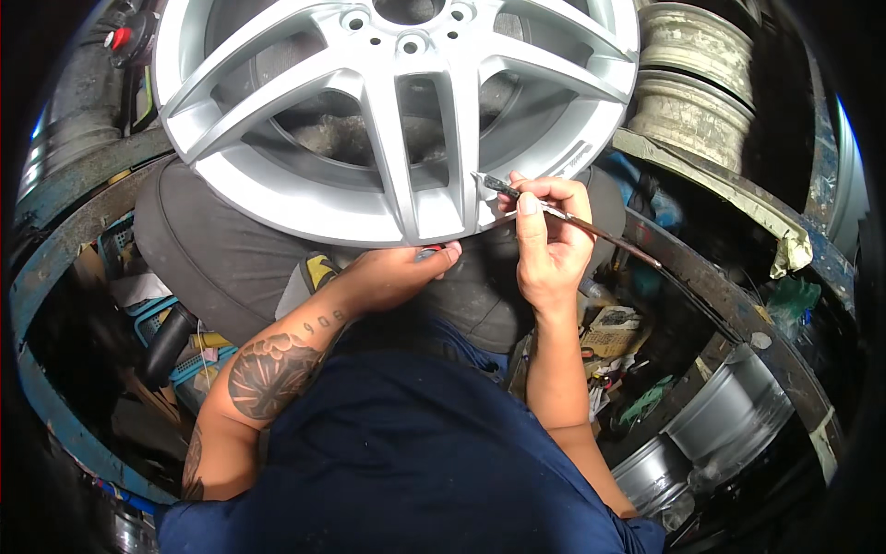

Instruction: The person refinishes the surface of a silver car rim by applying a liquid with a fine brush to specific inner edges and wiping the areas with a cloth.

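A silver alloy wheel rim (397, 148) with paired spokes lies face up across my lap. My right hand (554, 235) pinches a slim paintbrush (609, 235) with a long brown handle. Its dark bristle end is close to the base of a spoke, near the rim's lower edge; whether it touches there I cannot tell. Just below that edge, my left hand (392, 277) is closed, thumb pointing right, around a small item with red and blue on it (431, 251). The rim hides most of that item and the fingers.
Two dirty, worn wheels (697, 120) are stacked at the upper right. A worn metal bench edge (738, 286) curves along the right, with silver wheels (720, 415) beneath it. Blue baskets (157, 319) and clutter lie at left. A red-knobbed tool (118, 39) sits at upper left.
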A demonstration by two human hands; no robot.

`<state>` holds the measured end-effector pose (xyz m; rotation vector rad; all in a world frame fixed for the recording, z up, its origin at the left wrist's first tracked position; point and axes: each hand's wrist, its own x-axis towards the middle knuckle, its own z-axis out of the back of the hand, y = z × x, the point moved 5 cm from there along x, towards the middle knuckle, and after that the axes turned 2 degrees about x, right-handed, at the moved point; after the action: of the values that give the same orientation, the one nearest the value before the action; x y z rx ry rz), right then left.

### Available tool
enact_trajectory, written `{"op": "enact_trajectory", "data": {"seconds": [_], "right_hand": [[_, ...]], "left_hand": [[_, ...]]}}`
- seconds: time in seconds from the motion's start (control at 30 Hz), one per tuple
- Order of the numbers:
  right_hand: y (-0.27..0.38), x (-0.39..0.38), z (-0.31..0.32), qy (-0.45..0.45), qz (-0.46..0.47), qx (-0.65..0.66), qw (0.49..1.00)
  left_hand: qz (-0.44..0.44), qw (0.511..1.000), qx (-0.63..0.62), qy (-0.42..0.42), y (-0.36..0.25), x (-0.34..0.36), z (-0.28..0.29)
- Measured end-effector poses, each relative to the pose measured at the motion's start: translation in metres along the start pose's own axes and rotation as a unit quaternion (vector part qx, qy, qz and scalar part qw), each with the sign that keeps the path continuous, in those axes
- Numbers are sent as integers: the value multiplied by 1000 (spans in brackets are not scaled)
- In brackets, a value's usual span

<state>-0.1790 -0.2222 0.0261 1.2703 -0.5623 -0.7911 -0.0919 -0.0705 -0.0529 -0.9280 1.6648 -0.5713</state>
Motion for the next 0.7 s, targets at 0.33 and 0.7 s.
{"op": "enact_trajectory", "data": {"seconds": [0.33,0.7], "right_hand": [[-1,-1,0,-1,12,-25,1000],[0,-1,-1,6,22,-20,1000]], "left_hand": [[-6,1000,-9,-10,4,-1,0],[-9,1000,-13,-20,9,2,-1]]}}
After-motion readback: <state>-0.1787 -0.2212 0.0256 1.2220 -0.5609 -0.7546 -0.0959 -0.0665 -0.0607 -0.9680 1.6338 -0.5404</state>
